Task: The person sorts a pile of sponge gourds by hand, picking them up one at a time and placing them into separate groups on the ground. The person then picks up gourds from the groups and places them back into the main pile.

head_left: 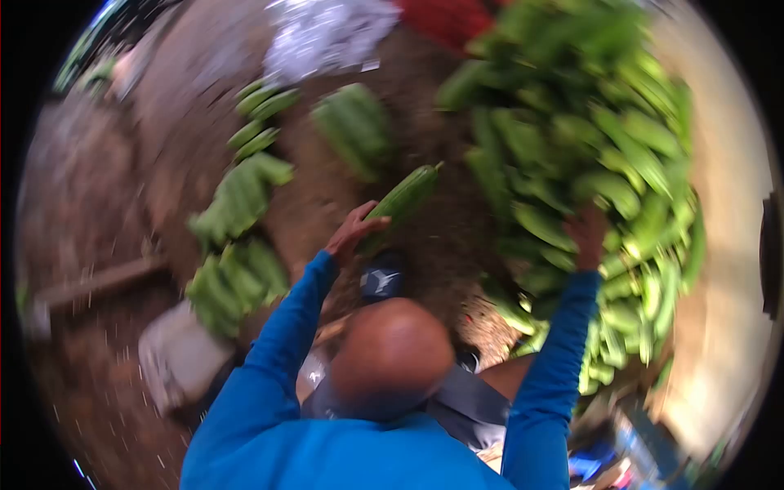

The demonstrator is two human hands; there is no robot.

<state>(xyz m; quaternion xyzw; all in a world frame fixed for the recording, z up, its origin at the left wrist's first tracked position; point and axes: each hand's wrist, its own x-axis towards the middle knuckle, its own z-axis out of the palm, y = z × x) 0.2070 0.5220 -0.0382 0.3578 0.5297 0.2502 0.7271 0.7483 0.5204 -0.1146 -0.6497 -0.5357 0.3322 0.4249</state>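
My left hand (356, 232) is closed around a long green gourd (408, 193) with a short stem, its tip pointing away to the upper right. On the right, my right hand (587, 235) reaches into a big heap of similar green gourds (563, 131), with one pale green gourd (611, 193) right at the fingertips. Motion blur and the heap hide those fingers, so I cannot tell if they grip anything.
Small groups of gourds (241, 196) lie in a line at the left, with another bundle (353, 126) ahead. White plastic (322, 37) and red cloth (445, 23) lie at the far side. A pale sack (184, 357) sits lower left. My bent knee (394, 351) is in front.
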